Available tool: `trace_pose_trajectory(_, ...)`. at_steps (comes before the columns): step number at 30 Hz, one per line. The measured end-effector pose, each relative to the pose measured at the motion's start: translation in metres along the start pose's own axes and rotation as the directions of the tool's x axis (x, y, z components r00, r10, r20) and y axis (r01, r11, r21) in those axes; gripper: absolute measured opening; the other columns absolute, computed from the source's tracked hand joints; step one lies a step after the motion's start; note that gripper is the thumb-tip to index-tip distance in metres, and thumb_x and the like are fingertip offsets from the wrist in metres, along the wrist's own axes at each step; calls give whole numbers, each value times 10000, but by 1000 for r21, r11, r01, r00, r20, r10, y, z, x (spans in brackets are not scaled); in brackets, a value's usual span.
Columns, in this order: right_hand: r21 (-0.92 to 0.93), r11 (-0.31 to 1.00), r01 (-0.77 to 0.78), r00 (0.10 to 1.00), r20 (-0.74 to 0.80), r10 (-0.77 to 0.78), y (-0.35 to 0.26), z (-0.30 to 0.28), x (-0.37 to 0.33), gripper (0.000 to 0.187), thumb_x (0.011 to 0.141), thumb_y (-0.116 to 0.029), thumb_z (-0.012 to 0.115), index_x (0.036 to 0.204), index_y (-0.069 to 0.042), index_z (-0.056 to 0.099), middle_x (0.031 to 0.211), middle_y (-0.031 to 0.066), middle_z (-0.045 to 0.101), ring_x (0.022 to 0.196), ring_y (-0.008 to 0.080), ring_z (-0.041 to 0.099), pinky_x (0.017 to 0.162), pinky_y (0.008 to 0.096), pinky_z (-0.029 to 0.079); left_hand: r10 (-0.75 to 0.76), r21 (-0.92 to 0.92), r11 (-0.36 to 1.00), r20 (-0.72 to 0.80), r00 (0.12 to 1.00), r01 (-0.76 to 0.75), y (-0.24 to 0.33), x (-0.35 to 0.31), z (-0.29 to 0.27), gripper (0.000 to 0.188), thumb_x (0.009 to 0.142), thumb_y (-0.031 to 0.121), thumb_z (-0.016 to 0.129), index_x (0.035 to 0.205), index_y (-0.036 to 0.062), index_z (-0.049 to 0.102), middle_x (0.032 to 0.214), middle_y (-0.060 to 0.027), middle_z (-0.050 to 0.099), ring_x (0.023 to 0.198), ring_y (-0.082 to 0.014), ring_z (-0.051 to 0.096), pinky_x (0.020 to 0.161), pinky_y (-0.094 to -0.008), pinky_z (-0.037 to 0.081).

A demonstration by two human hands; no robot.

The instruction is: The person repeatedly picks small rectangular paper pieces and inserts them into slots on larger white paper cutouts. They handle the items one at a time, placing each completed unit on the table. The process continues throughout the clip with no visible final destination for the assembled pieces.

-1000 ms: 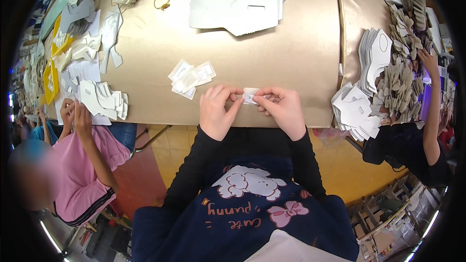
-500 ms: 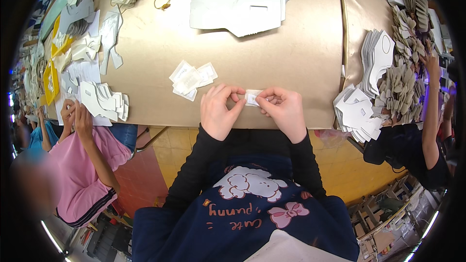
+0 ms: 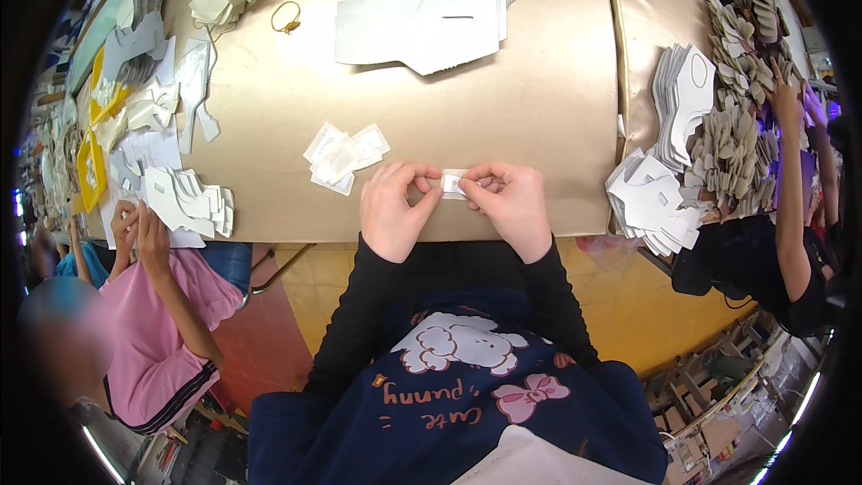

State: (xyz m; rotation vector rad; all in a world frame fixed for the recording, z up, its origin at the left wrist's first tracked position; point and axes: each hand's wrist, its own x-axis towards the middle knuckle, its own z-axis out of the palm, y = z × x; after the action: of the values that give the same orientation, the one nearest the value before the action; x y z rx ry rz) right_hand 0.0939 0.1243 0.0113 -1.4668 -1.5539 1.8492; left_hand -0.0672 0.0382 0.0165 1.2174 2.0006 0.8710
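A small white rectangular label (image 3: pixel 454 182) lies between my hands, near the front edge of the table. My right hand (image 3: pixel 514 199) pinches its right side between thumb and bent fingers. On the other side, my left hand (image 3: pixel 392 205) has its thumb and index finger curled in at the label's left edge. The fingers partly cover both ends of it. Left of and beyond my left hand sits a small loose pile of white translucent labels (image 3: pixel 339 158), overlapping at different angles.
Farther away on the gold-covered table (image 3: pixel 539 117) lies a stack of white cut card shapes (image 3: pixel 417 18). A yellow ring-shaped band (image 3: pixel 285 18) lies left of it. Stacks of cut pieces (image 3: pixel 660 202) stand at right. A person in pink (image 3: pixel 162 305) works at left, another person (image 3: pixel 763 260) at right.
The whole view has shifted slightly, moving the table items a little left in the picture. My right fingers have come farther over the label, which stays between my hands.
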Motion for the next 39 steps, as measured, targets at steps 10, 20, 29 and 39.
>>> trace_pose_trajectory(10,-54,998,13,1000,9,-12,-2,-1,2,146,846,-86,730,860,59,715,653,86,687,574,101,643,539,249,496,-85,-39,996,-73,994,82,5,3,8,113,787,123,774,865,55,730,730,-27,613,722,-181,565,643,-332,427)
trace_pose_trajectory(20,96,989,-115,993,38,111,-3,-15,-11,215,879,-136,741,926,74,731,698,84,699,606,105,659,576,244,525,-18,16,1000,-174,985,21,6,-1,16,116,772,76,788,846,19,719,721,-54,627,673,-180,571,617,-331,444)
trace_pose_trajectory(29,-107,987,-123,992,-39,119,-10,-9,-5,210,877,-139,731,846,69,722,631,77,678,535,96,626,512,234,492,229,271,951,-301,926,-147,-1,-16,32,114,797,87,738,878,167,742,1003,26,645,961,-208,563,823,-365,393)
trace_pose_trajectory(39,-196,979,-65,996,-73,51,-6,-7,-4,201,844,-166,711,768,20,704,578,84,656,479,134,614,491,285,470,376,543,818,-252,891,-192,2,-29,41,270,792,54,689,974,228,787,1164,68,659,1099,-224,547,987,-392,342)
